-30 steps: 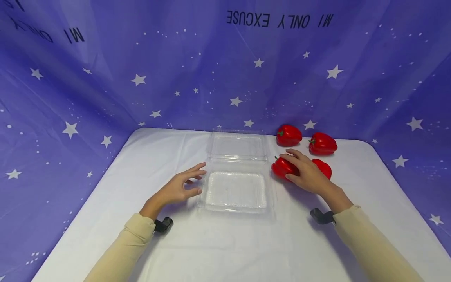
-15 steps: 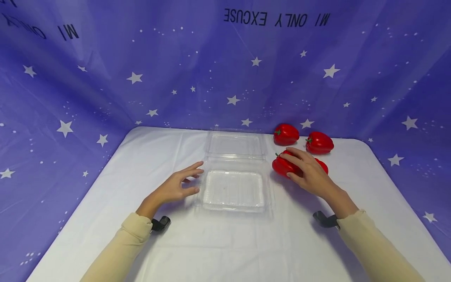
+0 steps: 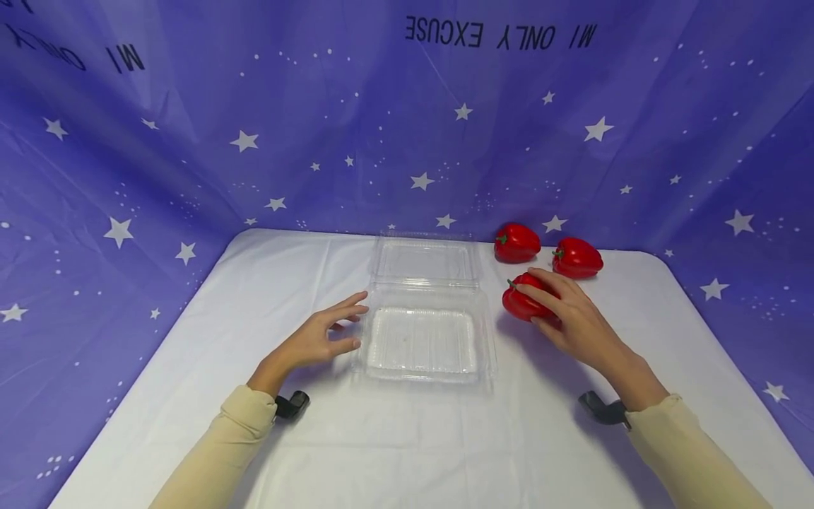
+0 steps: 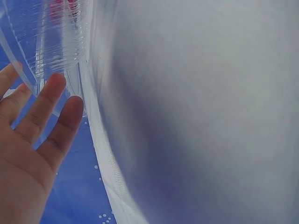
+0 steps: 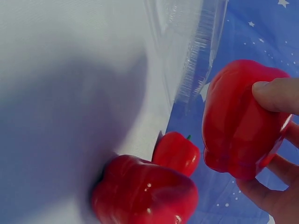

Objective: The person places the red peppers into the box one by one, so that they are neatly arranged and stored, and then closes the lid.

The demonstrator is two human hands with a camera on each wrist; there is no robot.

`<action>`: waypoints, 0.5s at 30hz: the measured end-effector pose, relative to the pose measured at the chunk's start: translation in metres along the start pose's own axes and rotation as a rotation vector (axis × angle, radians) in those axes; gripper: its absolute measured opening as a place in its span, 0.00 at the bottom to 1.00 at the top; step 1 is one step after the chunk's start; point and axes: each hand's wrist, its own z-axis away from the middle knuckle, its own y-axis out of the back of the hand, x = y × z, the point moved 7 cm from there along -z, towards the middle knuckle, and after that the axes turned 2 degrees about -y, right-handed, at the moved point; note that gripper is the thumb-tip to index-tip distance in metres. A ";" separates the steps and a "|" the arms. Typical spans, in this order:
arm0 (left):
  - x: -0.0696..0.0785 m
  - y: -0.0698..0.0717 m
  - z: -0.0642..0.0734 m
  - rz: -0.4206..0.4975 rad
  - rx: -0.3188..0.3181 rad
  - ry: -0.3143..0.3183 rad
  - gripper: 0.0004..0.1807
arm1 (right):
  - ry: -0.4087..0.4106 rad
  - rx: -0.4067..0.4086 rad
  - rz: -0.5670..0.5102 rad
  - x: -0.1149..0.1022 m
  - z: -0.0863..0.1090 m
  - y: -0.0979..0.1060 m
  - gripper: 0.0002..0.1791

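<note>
My right hand (image 3: 575, 318) holds a red bell pepper (image 3: 524, 297) with a green stem, thumb on one side and fingers on the other. In the right wrist view the held pepper (image 5: 238, 123) shows against the blue curtain, above the cloth. Another pepper (image 5: 145, 191) sits below it there; the hand hides it in the head view. At the left, my left hand (image 3: 318, 336) has its fingers spread loosely, fingertips right at the side rim of a clear plastic clamshell container (image 3: 422, 385). Its lid (image 3: 426, 261) is folded back, away from me, and the base holds nothing.
Two more red peppers lie at the back right, one pepper (image 3: 517, 243) behind the held one and another pepper (image 3: 577, 258) farther right. A white cloth (image 3: 407, 445) covers the table. A blue starry curtain (image 3: 356, 106) rises behind and at both sides.
My right hand has shifted slightly right with the pepper in its grip, and now covers the pepper that showed beside it earlier. My left hand and the container have stayed about still.
</note>
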 end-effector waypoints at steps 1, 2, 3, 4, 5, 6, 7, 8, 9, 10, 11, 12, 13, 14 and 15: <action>0.000 0.000 0.000 0.001 0.001 0.001 0.33 | 0.001 -0.003 0.001 0.000 0.000 0.000 0.42; 0.000 0.000 0.000 0.001 0.003 0.002 0.33 | 0.002 -0.005 0.001 0.000 0.000 0.000 0.42; -0.001 0.000 0.000 0.001 0.003 0.003 0.33 | 0.005 -0.005 0.001 0.000 0.000 0.000 0.42; -0.001 0.000 0.000 0.000 0.004 0.004 0.33 | 0.009 -0.005 0.002 0.000 0.000 0.001 0.42; -0.002 0.000 0.000 0.000 0.005 0.006 0.33 | 0.015 -0.003 0.002 0.000 0.000 0.001 0.42; -0.002 0.000 0.000 0.001 0.005 0.006 0.33 | 0.021 -0.001 0.002 0.000 -0.001 0.002 0.42; -0.002 0.000 0.000 0.000 0.005 0.006 0.33 | 0.026 -0.001 0.003 -0.001 -0.001 0.003 0.42; -0.003 -0.001 0.000 0.000 0.005 0.006 0.33 | 0.028 -0.003 0.004 -0.001 -0.002 0.003 0.42; -0.003 -0.001 0.000 0.000 0.005 0.006 0.33 | 0.030 -0.005 0.005 -0.001 -0.002 0.004 0.42; -0.003 0.000 0.000 0.000 0.005 0.005 0.33 | 0.031 -0.009 0.006 -0.001 -0.003 0.004 0.42; -0.003 0.000 0.000 0.001 0.004 0.003 0.33 | 0.031 -0.014 0.006 -0.002 -0.004 0.004 0.42; -0.003 0.000 0.001 0.001 0.005 0.002 0.33 | 0.029 -0.022 0.005 -0.002 -0.005 0.003 0.42; -0.002 0.000 0.000 -0.001 0.004 0.001 0.33 | 0.026 -0.030 0.004 -0.002 -0.006 0.003 0.42; -0.002 0.000 0.001 -0.002 0.004 0.000 0.33 | 0.027 -0.034 0.004 -0.003 -0.007 0.003 0.42; -0.001 0.000 0.001 -0.002 0.003 -0.002 0.33 | 0.029 -0.037 0.003 -0.004 -0.008 0.003 0.42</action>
